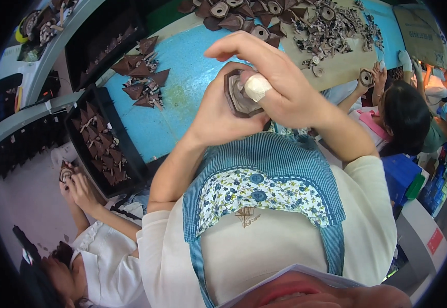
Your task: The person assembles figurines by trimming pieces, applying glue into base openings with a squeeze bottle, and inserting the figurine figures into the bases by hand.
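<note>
My left hand (215,115) cups a dark brown hexagonal part (236,95) from below and behind, close to my chest. My right hand (274,77) comes over it from the right, and its thumb, wrapped in white tape (257,86), presses into the part's hollow centre. Both hands grip the same piece above the blue table (167,118). The part's underside is hidden by my left palm.
Brown triangular pieces (144,77) lie on the blue table, with more brown parts and scraps (295,23) at the far edge. A black tray (102,143) of pieces stands at left. One person's hands (77,185) work at lower left; another person (403,115) sits at right.
</note>
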The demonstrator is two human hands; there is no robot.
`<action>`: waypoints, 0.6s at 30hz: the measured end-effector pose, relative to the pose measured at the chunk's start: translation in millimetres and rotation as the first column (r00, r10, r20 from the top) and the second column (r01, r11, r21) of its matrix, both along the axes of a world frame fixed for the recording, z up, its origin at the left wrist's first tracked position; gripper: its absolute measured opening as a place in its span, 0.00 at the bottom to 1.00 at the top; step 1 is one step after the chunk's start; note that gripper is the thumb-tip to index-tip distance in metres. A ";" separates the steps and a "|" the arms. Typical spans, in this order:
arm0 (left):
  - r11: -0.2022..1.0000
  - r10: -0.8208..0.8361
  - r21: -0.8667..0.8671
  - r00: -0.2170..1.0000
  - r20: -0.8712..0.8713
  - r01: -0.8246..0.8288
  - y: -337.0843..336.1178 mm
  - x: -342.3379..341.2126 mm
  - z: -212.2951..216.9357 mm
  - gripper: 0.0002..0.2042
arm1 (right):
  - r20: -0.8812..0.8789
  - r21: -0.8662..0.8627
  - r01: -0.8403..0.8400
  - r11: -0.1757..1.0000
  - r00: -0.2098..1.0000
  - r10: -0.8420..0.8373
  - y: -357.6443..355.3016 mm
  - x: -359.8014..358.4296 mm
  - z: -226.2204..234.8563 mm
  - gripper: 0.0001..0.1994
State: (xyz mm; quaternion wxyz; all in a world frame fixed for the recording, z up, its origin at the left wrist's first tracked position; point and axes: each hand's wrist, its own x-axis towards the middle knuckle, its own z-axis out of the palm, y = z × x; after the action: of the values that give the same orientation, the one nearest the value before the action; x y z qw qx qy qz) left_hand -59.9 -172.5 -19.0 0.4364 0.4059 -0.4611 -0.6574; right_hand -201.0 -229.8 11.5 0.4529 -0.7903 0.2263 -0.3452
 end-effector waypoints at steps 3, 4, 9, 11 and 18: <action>0.949 -0.145 0.222 0.935 -0.323 0.224 -2.0 6.5 -4.8 0.30 | -0.038 -0.140 -0.244 0.960 0.970 0.241 -19.0 1.7 -4.5 0.21; 0.895 -0.183 0.269 0.844 -0.504 0.354 1.7 9.2 -5.7 0.31 | -0.041 -0.147 -0.242 0.959 0.970 0.239 -18.5 3.0 -4.7 0.21; 0.877 -0.110 0.364 0.867 -0.486 0.315 7.9 31.3 -33.3 0.32 | 0.067 -0.133 -0.079 0.988 0.994 0.089 -15.9 8.3 -32.9 0.18; 0.977 -0.102 0.197 0.987 0.127 0.076 6.5 45.4 -54.2 0.33 | 0.373 0.298 0.087 0.951 0.906 -0.200 -14.4 -9.6 -71.7 0.18; 0.979 0.077 -0.038 0.193 0.978 -0.198 24.3 132.4 -137.6 0.30 | -0.313 0.376 0.438 0.817 0.890 -0.333 17.7 -57.6 -211.4 0.20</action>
State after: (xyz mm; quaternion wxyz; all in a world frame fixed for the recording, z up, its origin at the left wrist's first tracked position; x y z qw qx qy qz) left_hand 72.5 -148.3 -156.6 0.0857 0.7884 -0.5621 -0.2348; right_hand -258.6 -212.1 -199.9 0.5085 -0.6405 0.5052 -0.2755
